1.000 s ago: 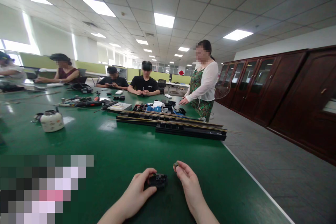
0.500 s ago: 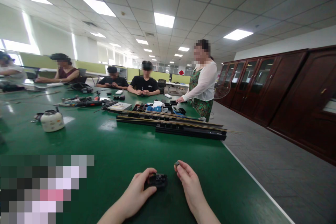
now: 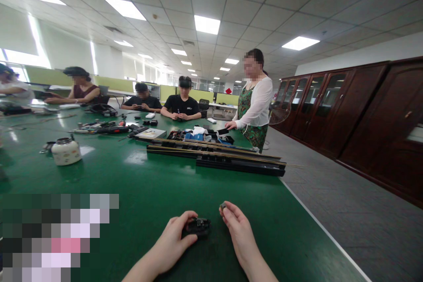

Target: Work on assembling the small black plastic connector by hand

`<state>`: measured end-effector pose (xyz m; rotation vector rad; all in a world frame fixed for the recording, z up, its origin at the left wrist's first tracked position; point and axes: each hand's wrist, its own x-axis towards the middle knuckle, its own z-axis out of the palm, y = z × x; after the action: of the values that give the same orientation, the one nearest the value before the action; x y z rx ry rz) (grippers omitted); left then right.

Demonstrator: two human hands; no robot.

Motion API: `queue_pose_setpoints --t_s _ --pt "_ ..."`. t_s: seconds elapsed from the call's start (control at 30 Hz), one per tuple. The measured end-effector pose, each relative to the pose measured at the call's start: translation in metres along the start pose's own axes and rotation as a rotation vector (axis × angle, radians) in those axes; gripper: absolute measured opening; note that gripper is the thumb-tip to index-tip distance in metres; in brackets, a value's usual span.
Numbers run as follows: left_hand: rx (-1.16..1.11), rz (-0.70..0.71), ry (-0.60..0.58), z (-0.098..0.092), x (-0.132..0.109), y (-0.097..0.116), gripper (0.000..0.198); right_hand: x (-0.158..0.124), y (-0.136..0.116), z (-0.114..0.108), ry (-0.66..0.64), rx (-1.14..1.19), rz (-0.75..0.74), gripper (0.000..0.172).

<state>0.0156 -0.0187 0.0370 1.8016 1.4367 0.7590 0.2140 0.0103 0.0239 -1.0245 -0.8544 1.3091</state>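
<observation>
My left hand [image 3: 172, 242] is closed round a small black device [image 3: 197, 226], holding it just above the green table [image 3: 148, 189] near the front edge. My right hand [image 3: 238, 231] is a little to its right, thumb and forefinger pinched on a tiny dark part [image 3: 222, 206] raised slightly above the device. The two hands are a few centimetres apart.
Long black rails [image 3: 218, 158] lie across the table's middle. A white pot [image 3: 66, 151] stands at the left. Tools and boxes [image 3: 194, 134] clutter the far end, where several people sit and one person [image 3: 254, 101] stands at the right edge. Dark wooden cabinets [image 3: 363, 110] line the right wall.
My hands have stayed nearly still. The standing person has shifted a hand over the far end of the table.
</observation>
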Motion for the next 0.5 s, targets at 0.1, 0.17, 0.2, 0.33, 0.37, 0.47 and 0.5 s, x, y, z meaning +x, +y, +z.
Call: queue_pose_setpoints --t_s 0.1,0.17,0.2,0.33,0.37,0.47,0.5 --pt "-0.006 -0.005 -0.002 -0.0013 -0.0009 0.0026 0.044 -0.0002 -0.0002 0.0000 -0.003 -0.001 0.005 0.044" --pt "-0.011 -0.004 -0.001 -0.0016 -0.0012 0.0029 0.043 -0.0005 -0.0008 0.0003 -0.008 -0.001 0.004 0.044" --pt "-0.013 -0.003 0.000 -0.0016 -0.0012 0.0026 0.043 -0.0009 -0.0012 0.0006 -0.011 -0.004 0.003 0.044" --pt "-0.025 -0.004 -0.009 -0.0006 -0.0006 -0.0001 0.043 -0.0028 -0.0039 0.0025 -0.020 -0.030 -0.001 0.045" --pt "-0.028 -0.006 -0.011 -0.0004 -0.0005 -0.0005 0.044 -0.0035 -0.0046 0.0030 -0.022 -0.039 -0.001 0.045" --pt "-0.032 -0.004 -0.013 -0.0004 -0.0004 -0.0008 0.043 -0.0061 -0.0070 0.0047 -0.035 -0.081 -0.012 0.044" --pt "-0.031 -0.001 -0.012 -0.0006 -0.0004 -0.0006 0.043 -0.0071 -0.0079 0.0053 -0.042 -0.100 -0.016 0.044"
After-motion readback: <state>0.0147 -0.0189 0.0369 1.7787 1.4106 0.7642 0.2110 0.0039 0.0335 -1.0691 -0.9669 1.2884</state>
